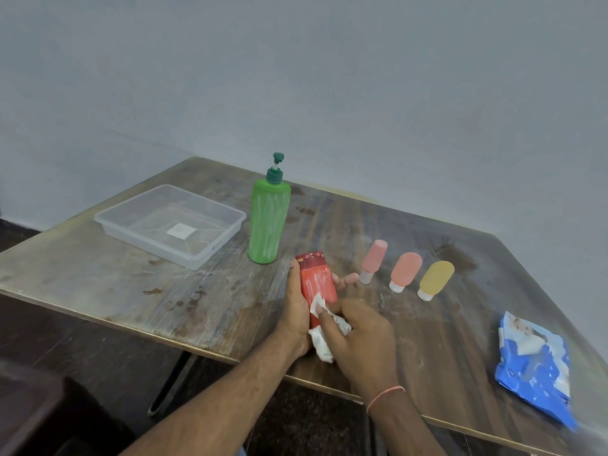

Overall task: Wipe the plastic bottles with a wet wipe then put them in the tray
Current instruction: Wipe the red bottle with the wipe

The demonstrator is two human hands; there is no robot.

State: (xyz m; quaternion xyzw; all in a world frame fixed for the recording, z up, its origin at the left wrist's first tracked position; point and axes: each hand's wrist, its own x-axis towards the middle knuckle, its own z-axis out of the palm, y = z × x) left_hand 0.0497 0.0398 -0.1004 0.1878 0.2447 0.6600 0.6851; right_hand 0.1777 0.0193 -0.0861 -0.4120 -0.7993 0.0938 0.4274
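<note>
My left hand (296, 311) grips red bottle (317, 287) over near table edge (98, 291); right hand (358, 330) pinches wet wipe (324, 343) against it. Tray (108, 222) far left, empty. Risk: wet plastic slips, bottle drops off edge.

Setting: a plain, sparsely furnished room, most likely domestic or a simple workroom; the exact type cannot be determined. Indicators: a bare, unadorned pale blue-grey painted wall (329, 77); a worn, stained dark wooden surface (131, 291) with a scuffed edge, carried on a black metal folding leg (171, 380); dark flooring (65, 340) beneath.
</note>
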